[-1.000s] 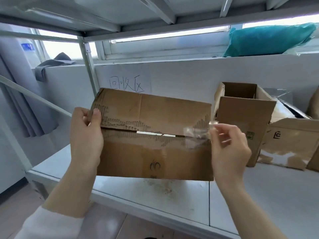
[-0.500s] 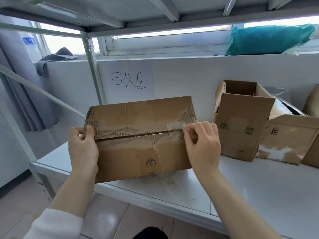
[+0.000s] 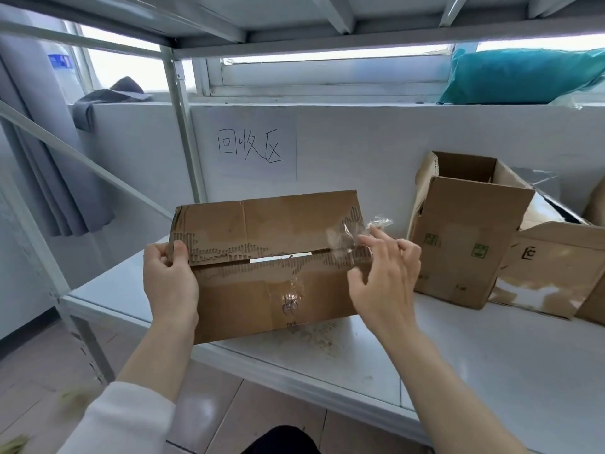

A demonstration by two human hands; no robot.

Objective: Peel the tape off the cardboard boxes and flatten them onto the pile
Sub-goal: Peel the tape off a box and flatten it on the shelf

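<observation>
Centre frame, your left hand (image 3: pixel 170 283) grips the box (image 3: pixel 262 303) edge; your right hand (image 3: pixel 386 283) touches loose tape (image 3: pixel 343 239) with fingers (image 3: pixel 376 234) spread.

White metal shelf (image 3: pixel 491 371), panel seam showing. At right rear an open box (image 3: pixel 458 244) stands upright; second box (image 3: pixel 556 273) touches it, further right. Cardboard crumbs (image 3: pixel 314 339) scattered mid-shelf near the front.

You're handling a brown cardboard box (image 3: pixel 278 214) that's showing ribbed, torn-stripe patches along its seam; its clear tape (image 3: pixel 347 237) is glinting, over a white shelf (image 3: pixel 491 355).
</observation>
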